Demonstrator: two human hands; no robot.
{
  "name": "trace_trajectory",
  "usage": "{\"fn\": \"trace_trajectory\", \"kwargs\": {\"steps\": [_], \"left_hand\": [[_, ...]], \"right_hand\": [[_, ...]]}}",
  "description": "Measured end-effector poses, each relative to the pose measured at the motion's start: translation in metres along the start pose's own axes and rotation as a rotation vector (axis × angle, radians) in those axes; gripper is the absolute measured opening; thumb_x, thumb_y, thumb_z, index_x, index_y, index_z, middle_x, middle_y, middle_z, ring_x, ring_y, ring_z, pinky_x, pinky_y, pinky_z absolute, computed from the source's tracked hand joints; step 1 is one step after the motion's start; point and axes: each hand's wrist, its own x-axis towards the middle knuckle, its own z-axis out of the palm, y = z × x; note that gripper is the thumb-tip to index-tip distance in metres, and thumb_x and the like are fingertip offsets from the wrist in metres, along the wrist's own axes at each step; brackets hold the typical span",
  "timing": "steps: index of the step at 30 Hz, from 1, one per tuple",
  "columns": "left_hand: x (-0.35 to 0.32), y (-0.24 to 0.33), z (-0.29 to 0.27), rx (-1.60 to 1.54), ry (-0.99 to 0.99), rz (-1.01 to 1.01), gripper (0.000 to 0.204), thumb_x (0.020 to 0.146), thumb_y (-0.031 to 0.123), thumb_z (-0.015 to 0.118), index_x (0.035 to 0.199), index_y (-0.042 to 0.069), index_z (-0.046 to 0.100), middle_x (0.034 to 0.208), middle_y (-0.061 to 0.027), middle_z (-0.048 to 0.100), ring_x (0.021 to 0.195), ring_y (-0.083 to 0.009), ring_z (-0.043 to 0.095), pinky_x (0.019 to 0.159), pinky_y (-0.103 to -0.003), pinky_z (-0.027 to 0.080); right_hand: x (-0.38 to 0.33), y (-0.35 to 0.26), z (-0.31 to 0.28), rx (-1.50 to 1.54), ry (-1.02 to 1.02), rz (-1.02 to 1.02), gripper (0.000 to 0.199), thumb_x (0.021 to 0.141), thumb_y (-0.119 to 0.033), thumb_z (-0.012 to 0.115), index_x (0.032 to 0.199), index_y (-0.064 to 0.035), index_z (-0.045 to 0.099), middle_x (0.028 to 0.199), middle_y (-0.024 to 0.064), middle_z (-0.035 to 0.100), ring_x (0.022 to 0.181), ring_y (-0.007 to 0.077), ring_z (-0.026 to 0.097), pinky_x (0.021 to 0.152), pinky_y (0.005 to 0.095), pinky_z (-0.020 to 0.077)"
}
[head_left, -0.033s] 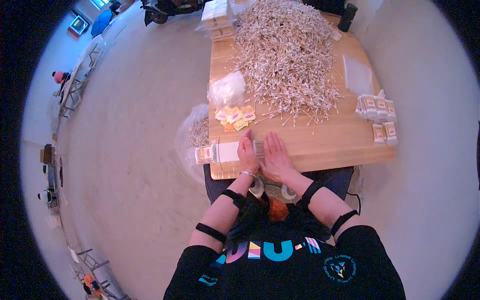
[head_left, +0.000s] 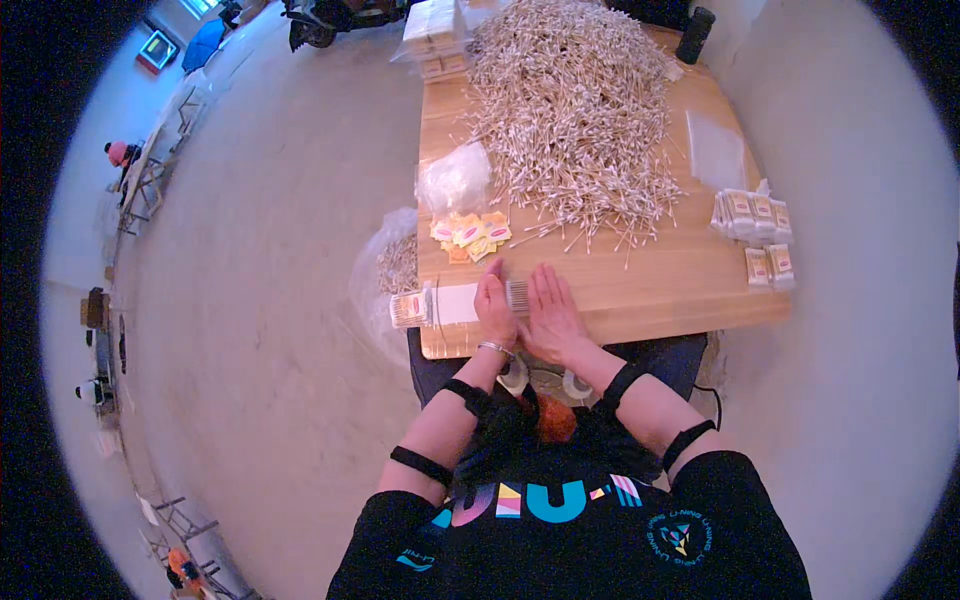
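Note:
A small row of cotton swabs (head_left: 517,296) lies side by side near the table's front edge, between my two hands. My left hand (head_left: 495,312) rests on its edge against their left side, fingers extended. Lying flat on their right side is my right hand (head_left: 553,318), its fingers straight. To the left of my left hand is a white flat strip (head_left: 458,304), partly covered by that hand. A filled packet of cotton swabs (head_left: 408,309) sits at its left end, by the table's corner.
A large heap of loose cotton swabs (head_left: 575,120) covers the far table. Yellow printed cards (head_left: 470,235) and a crumpled clear plastic bundle (head_left: 455,180) lie left. Filled packets (head_left: 755,215), clear sleeves (head_left: 715,148) and a dark cylinder (head_left: 695,36) are along the right.

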Motion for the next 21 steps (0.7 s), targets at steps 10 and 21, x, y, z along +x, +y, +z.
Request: {"fn": "trace_trajectory", "kwargs": {"steps": [10, 21], "left_hand": [[-0.011, 0.029, 0.015, 0.256, -0.110, -0.002, 0.052, 0.097, 0.038, 0.034, 0.125, -0.004, 0.047, 0.127, -0.0158, 0.050, 0.119, -0.0232, 0.045, 0.102, -0.033, 0.032], [-0.015, 0.038, 0.019, 0.440, -0.142, 0.053, 0.043, 0.096, 0.029, 0.037, 0.124, -0.002, 0.048, 0.123, -0.0185, 0.052, 0.116, -0.0260, 0.048, 0.101, -0.034, 0.034]], "right_hand": [[-0.001, -0.002, -0.009, -0.035, -0.050, 0.008, 0.081, 0.083, -0.042, 0.048, 0.137, 0.0099, 0.017, 0.145, 0.0261, 0.013, 0.137, 0.0373, 0.007, 0.112, 0.0441, 0.0055], [0.000, 0.001, -0.005, -0.091, -0.073, 0.011, 0.084, 0.083, -0.047, 0.046, 0.137, 0.0105, 0.016, 0.146, 0.0260, 0.011, 0.137, 0.0371, 0.006, 0.113, 0.0437, 0.0042]]}}
